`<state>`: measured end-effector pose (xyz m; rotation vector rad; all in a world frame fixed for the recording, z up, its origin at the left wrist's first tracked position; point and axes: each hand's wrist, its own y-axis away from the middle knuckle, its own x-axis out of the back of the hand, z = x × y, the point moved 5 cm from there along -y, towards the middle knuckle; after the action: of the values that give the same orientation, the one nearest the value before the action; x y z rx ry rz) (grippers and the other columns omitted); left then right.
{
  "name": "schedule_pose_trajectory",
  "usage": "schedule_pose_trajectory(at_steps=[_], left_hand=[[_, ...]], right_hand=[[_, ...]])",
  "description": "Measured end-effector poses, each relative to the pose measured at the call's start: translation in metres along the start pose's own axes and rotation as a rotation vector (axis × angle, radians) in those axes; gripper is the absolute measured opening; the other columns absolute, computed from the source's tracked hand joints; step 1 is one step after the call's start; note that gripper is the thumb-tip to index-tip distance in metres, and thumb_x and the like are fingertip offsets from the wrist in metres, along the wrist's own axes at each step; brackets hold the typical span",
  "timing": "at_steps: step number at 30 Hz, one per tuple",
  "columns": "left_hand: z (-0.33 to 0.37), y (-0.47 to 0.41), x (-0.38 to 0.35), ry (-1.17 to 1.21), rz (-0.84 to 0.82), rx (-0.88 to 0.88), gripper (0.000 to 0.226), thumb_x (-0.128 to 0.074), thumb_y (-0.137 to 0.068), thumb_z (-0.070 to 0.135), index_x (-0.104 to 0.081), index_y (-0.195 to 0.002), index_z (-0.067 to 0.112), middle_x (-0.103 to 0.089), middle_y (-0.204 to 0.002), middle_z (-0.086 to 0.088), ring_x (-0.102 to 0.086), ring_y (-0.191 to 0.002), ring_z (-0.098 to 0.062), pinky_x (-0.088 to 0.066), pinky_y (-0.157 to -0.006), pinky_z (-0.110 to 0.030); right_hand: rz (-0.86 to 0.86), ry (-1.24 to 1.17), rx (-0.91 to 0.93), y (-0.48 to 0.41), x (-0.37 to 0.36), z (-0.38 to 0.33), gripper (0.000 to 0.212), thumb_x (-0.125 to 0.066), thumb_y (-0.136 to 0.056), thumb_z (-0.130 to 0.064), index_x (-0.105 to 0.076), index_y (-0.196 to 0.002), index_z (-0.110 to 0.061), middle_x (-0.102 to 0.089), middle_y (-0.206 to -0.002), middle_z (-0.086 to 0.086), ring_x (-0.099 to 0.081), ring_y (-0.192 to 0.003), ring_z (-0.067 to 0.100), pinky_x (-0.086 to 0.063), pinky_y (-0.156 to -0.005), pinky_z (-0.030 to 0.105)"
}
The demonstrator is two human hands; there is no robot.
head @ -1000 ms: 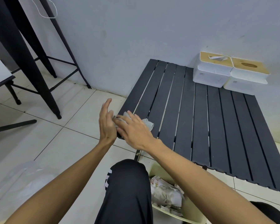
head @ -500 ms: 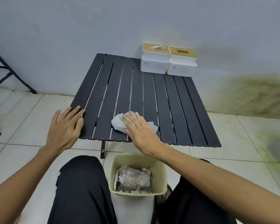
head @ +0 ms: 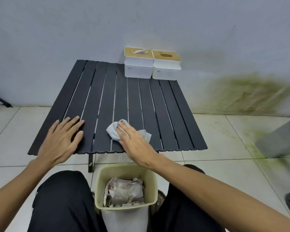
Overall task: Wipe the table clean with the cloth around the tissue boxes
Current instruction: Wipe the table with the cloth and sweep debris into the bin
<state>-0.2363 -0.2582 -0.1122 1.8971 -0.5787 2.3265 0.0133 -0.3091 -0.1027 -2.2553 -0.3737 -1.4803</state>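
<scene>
Below, bin (head: 151, 180) holds crumpled paper (head: 124, 191).

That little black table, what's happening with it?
A seated person is wiping the slatted black table. The right hand presses a grey cloth flat near the front edge, while the left hand rests open on the slats. Two tissue boxes sit at the back by the wall; a paper-filled bin stands between the knees.

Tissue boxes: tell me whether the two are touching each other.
Touching. The head view shows the left tissue box and the right tissue box side by side at the table's far edge, lids meeting with no gap.
</scene>
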Motion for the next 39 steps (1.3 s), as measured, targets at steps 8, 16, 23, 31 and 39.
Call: schedule_pose_trajectory(at_steps=[8,16,23,31,39], left_hand=[[0.002,0.000,0.001,0.012,-0.006,0.011,0.062,-0.019,-0.097,0.050,-0.044,-0.146,0.021,-0.038,-0.154,0.002,-0.031,-0.143,-0.022,-0.014,-0.118,-0.040],[0.001,0.000,0.001,0.019,-0.019,0.014,0.064,-0.018,-0.097,0.053,-0.042,-0.147,0.021,-0.036,-0.154,0.004,-0.028,-0.144,-0.019,-0.011,-0.118,-0.037],[-0.001,0.000,0.000,0.012,-0.022,0.014,0.062,-0.018,-0.098,0.053,-0.040,-0.148,0.023,-0.036,-0.154,0.005,-0.027,-0.145,-0.018,-0.009,-0.118,-0.035],[-0.002,0.000,-0.001,0.012,-0.041,0.015,0.062,-0.018,-0.098,0.053,-0.037,-0.149,0.024,-0.033,-0.155,0.006,-0.025,-0.145,-0.017,-0.013,-0.119,-0.038],[0.004,-0.008,0.010,0.033,0.019,0.015,0.058,-0.028,-0.094,0.052,-0.056,-0.135,0.021,-0.053,-0.141,0.002,-0.045,-0.133,-0.021,-0.026,-0.112,-0.043]], right_hand=[[0.053,0.034,-0.378,0.072,0.073,0.122,0.053,-0.031,-0.103,-0.004,-0.024,-0.155,-0.001,-0.013,-0.165,0.017,-0.015,-0.153,0.028,-0.011,-0.125,0.040],[0.220,0.213,-0.789,0.090,0.091,0.163,0.058,-0.025,-0.101,-0.039,-0.035,-0.153,-0.015,-0.028,-0.161,0.019,-0.019,-0.147,0.048,-0.018,-0.120,0.059],[0.166,0.189,-0.873,0.071,0.086,0.164,0.061,-0.030,-0.102,-0.048,-0.022,-0.158,-0.024,-0.018,-0.165,0.016,-0.009,-0.151,0.044,-0.009,-0.123,0.054],[0.191,0.239,-0.807,0.084,0.078,0.153,0.062,-0.023,-0.100,-0.045,-0.028,-0.154,-0.017,-0.026,-0.162,0.016,-0.017,-0.151,0.036,-0.020,-0.122,0.052],[0.222,0.219,-0.827,0.076,0.093,0.146,0.064,-0.026,-0.101,-0.054,-0.024,-0.158,-0.026,-0.013,-0.167,0.011,-0.007,-0.150,0.049,-0.008,-0.121,0.058]])
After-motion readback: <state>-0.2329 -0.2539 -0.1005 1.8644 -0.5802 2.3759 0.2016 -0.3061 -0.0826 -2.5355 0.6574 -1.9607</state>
